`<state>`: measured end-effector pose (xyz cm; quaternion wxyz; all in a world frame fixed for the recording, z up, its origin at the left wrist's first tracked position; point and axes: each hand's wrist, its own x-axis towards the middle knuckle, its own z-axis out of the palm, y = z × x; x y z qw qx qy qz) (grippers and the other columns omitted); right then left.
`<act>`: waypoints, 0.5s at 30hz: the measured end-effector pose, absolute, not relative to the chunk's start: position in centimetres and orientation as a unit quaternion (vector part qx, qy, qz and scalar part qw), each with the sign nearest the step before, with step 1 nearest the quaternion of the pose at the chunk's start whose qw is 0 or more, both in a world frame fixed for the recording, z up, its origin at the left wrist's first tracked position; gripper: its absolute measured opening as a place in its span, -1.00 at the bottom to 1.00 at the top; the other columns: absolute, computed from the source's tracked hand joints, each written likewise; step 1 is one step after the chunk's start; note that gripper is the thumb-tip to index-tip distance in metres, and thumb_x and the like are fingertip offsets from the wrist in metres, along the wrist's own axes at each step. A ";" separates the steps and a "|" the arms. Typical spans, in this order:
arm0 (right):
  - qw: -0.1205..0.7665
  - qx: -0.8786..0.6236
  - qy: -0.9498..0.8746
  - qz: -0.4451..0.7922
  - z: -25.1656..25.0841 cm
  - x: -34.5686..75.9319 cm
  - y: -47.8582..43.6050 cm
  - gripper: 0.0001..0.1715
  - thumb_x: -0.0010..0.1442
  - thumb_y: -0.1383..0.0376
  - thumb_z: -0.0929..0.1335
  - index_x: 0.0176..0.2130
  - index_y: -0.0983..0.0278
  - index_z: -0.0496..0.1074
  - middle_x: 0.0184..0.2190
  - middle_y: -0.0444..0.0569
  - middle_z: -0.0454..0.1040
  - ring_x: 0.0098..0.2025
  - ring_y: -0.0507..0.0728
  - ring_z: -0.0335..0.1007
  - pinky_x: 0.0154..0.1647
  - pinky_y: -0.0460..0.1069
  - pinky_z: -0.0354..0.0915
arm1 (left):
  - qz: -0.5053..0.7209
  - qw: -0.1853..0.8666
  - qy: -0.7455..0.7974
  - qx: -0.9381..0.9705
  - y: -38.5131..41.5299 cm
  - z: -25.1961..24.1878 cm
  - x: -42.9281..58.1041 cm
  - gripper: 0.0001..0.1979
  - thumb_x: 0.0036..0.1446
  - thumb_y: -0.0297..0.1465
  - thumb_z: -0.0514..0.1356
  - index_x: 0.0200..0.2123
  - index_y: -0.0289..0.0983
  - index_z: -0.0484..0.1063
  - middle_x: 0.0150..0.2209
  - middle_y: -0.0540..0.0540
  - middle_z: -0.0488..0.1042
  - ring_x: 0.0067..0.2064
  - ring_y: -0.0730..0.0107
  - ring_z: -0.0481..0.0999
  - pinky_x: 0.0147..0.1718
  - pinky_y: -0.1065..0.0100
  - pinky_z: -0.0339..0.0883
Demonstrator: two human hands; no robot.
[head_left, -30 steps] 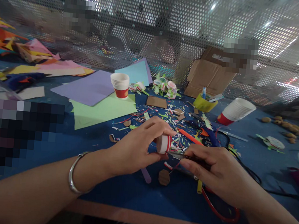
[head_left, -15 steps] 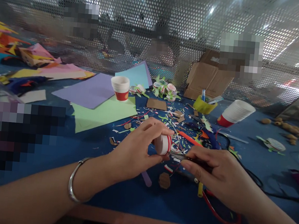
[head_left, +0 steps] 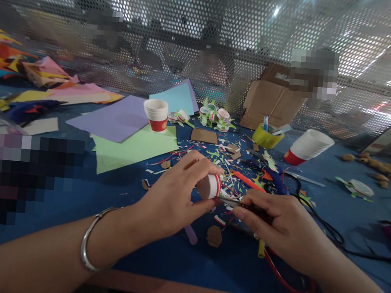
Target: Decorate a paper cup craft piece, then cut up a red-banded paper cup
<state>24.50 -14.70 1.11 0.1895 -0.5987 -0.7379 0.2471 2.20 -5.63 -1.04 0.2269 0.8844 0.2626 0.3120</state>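
left hand (head_left: 174, 195) and right hand (head_left: 277, 224) near front table edge (head_left: 183, 289), side by side. cut cup piece (head_left: 208, 186) in left hand fingers, just left of right hand. tool (head_left: 231, 202) in right hand, tip touching cup piece. paper scraps (head_left: 228, 167) on table behind hands. paper sheets (head_left: 124, 131) far left behind. upright cup stack (head_left: 156, 112) on sheets. tipped cup stack (head_left: 307, 146) right. cardboard box (head_left: 271, 100) at back against mesh. small discs (head_left: 214, 235) before hands.

Bright light glares through the perforated screen (head_left: 225, 39) behind, leaving the bench (head_left: 75, 190) dimmer and softly shadowed. Edges bow with wide-angle distortion, several patches are pixelated, and the background is hazy.
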 end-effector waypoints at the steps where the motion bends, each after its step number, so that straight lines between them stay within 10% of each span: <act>1: 0.187 -0.598 -0.736 0.255 1.1 24.6 -14.6 -0.54 0.40 0.00 0.25 -0.40 0.22 0.40 -0.57 -0.20 0.32 -0.53 -0.01 0.15 -0.54 -0.05 0.08 | 0.311 0.242 0.262 0.881 -5.6 -1.1 2.2 -0.60 0.14 -0.41 0.32 0.05 -0.18 0.36 0.03 -0.12 0.38 0.07 0.21 0.44 -0.04 0.22 0.46; 15: 0.204 -0.596 -0.706 0.323 1.4 25.6 -14.3 -0.51 0.38 -0.06 0.27 -0.32 0.23 0.50 -0.48 -0.18 0.37 -0.45 0.00 0.20 -0.45 -0.07 0.12 | 0.289 0.252 0.207 0.900 -5.3 -1.0 2.3 -0.55 0.17 -0.36 0.36 0.11 -0.16 0.36 0.08 -0.12 0.43 0.16 0.22 0.41 0.14 0.18 0.35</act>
